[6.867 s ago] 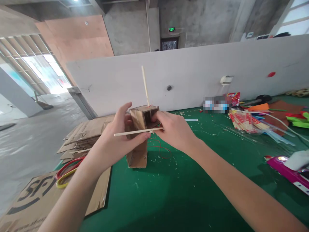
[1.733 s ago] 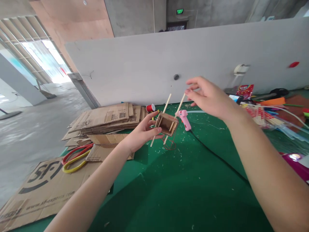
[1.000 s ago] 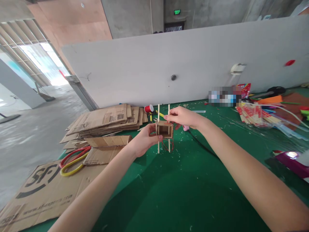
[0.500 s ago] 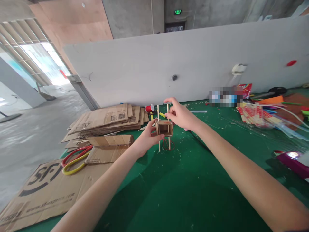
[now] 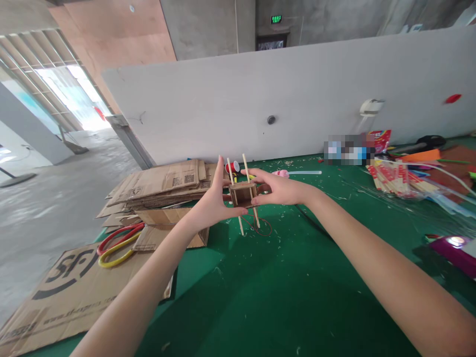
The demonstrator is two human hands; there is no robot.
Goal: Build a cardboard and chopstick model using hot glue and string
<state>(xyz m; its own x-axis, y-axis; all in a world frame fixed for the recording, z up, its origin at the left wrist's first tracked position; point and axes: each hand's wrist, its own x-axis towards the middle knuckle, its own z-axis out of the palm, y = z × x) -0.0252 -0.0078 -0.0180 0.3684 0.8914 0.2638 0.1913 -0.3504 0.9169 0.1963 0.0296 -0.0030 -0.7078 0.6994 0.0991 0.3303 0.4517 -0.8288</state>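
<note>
Between my hands is a small open-fronted cardboard box (image 5: 243, 195), tilted a little. Two thin wooden sticks (image 5: 247, 166) run through it and jut out above and below. My left hand (image 5: 210, 208) is at its left side, thumb along the lower front edge, index finger stretched upward, other fingertips against the side. On the right side, my right hand (image 5: 277, 189) grips the box between thumb and fingers. A thin red wire (image 5: 265, 234) loops below. Behind the hands are a red spool (image 5: 232, 167) and a pink object (image 5: 281, 173) with a clear tube, partly hidden.
Stacked flat cardboard (image 5: 159, 183) and a folded cardboard piece (image 5: 199, 238) lie left, beside red and yellow handles (image 5: 119, 250). Craft supplies (image 5: 394, 181) crowd the right of the green table (image 5: 275, 297). A purple object (image 5: 451, 253) sits at the right edge. A white partition (image 5: 208, 109) stands behind.
My right hand has come down from the top of a stick to the box's right side. The box has shifted left and tilted; my left index finger now stretches up.
</note>
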